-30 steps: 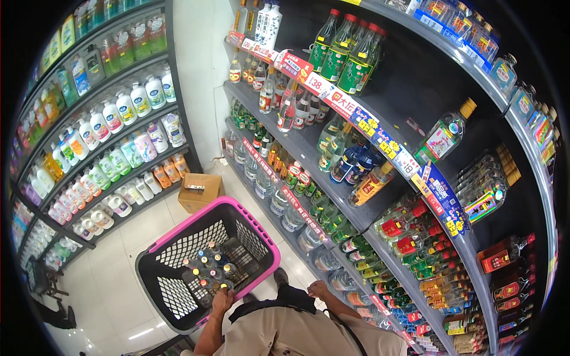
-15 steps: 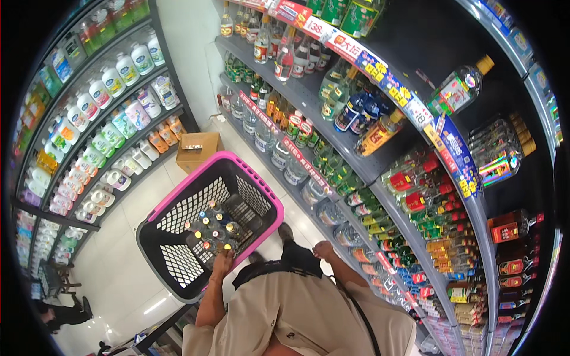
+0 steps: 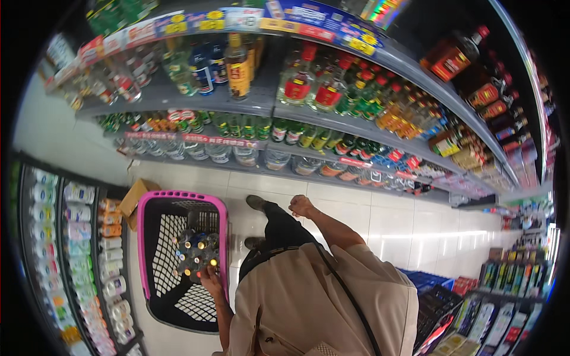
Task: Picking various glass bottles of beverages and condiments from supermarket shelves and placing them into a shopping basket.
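Note:
A black shopping basket with a pink rim (image 3: 221,232) stands on the pale tiled floor at my left. Several dark bottles with gold and silver caps (image 3: 195,252) stand packed together inside it. My left hand (image 3: 211,277) reaches down into the basket and rests against the nearest bottles; its grip is hidden. My right hand (image 3: 301,206) is raised in front of me with the fingers curled in, holding nothing that I can see, a little short of the lowest shelf of bottles (image 3: 285,160). Below it are my dark trouser leg and shoe (image 3: 256,203).
Long shelves of glass bottles (image 3: 309,89) curve across the top and right. Shelves of white and orange containers (image 3: 77,237) line the left. A cardboard box (image 3: 135,200) sits on the floor behind the basket. Blue crates (image 3: 424,279) and racks stand at the lower right.
My view has swung round, so the bottle shelves now run across the top. My right hand has come into view, lifted ahead of me. My left hand stays at the bottles in the basket.

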Available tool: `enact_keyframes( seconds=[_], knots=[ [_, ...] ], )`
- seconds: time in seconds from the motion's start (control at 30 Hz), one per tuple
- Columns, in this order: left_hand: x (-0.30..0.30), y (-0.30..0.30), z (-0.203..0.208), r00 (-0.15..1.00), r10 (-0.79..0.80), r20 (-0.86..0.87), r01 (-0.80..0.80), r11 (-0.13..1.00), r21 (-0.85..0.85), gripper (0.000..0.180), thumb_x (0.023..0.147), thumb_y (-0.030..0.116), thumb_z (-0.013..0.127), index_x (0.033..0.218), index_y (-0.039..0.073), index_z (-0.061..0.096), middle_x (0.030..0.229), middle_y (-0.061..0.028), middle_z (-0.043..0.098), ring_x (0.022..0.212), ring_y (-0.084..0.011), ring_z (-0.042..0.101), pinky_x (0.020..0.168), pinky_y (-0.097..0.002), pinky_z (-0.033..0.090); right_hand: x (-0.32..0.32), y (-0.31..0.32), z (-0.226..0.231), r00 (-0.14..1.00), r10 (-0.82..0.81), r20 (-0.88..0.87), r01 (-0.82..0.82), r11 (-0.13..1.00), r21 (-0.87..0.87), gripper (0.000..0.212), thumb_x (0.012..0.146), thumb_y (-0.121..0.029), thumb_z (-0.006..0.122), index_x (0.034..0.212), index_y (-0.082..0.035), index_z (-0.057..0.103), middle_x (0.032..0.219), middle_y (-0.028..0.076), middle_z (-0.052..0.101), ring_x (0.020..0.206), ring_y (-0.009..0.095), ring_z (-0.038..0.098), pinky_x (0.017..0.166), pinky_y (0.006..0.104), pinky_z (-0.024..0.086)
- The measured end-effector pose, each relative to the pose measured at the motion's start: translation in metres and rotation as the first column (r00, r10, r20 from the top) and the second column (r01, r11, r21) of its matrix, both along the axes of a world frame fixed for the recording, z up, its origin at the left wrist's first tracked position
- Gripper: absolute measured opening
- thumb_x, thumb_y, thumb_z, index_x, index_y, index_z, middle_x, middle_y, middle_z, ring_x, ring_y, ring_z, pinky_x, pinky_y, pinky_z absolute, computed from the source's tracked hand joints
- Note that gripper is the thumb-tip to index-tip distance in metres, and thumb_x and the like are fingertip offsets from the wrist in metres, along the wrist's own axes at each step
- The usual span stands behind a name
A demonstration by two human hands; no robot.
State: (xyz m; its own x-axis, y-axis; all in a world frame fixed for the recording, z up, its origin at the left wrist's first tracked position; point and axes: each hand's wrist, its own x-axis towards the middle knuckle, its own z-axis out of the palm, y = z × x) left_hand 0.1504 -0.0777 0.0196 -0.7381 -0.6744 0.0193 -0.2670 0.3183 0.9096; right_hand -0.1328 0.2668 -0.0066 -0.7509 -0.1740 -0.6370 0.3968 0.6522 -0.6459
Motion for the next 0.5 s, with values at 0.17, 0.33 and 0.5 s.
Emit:
enact_keyframes(
  seconds=[0.17,0.33,0.5],
  knots=[
    [-0.042,0.023,0.068,1.000,-0.024,-0.015,0.023,0.997,-0.078,0.022,0.095,0.018,0.051,0.098,-0.004,0.053,0.074,-0.0051,0.050,0.067,-0.0127,0.045,0.061,-0.0268,0.039,0.024,0.069,0.005,0.922,-0.387,0.004,0.386,0.920,-0.066,0.011,0.078,-0.004,0.062,0.087,0.003,0.061,0.071,0.011,0.063,0.057,0.018,0.064,0.048,0.0297,0.054],
    [-0.079,0.050,0.073,0.992,-0.092,-0.088,0.096,0.994,0.045,0.015,0.093,0.014,0.055,0.086,0.001,0.054,0.075,-0.0018,0.051,0.069,-0.0099,0.045,0.063,-0.0246,0.038,-0.039,0.141,0.052,0.621,-0.543,-0.566,0.359,0.838,-0.411,0.014,0.090,-0.011,0.054,0.086,0.001,0.059,0.068,0.005,0.060,0.061,0.010,0.057,0.052,0.0244,0.046],
    [-0.114,0.100,0.081,0.966,-0.252,-0.050,0.257,0.949,0.184,0.014,0.090,0.015,0.058,0.090,0.001,0.057,0.079,-0.0026,0.056,0.074,-0.0100,0.050,0.068,-0.0247,0.043,-0.113,0.169,0.228,0.254,-0.545,-0.799,0.486,0.786,-0.382,0.019,0.088,-0.015,0.058,0.099,0.002,0.060,0.077,0.016,0.064,0.066,0.021,0.062,0.060,0.0332,0.048]
  ],
)
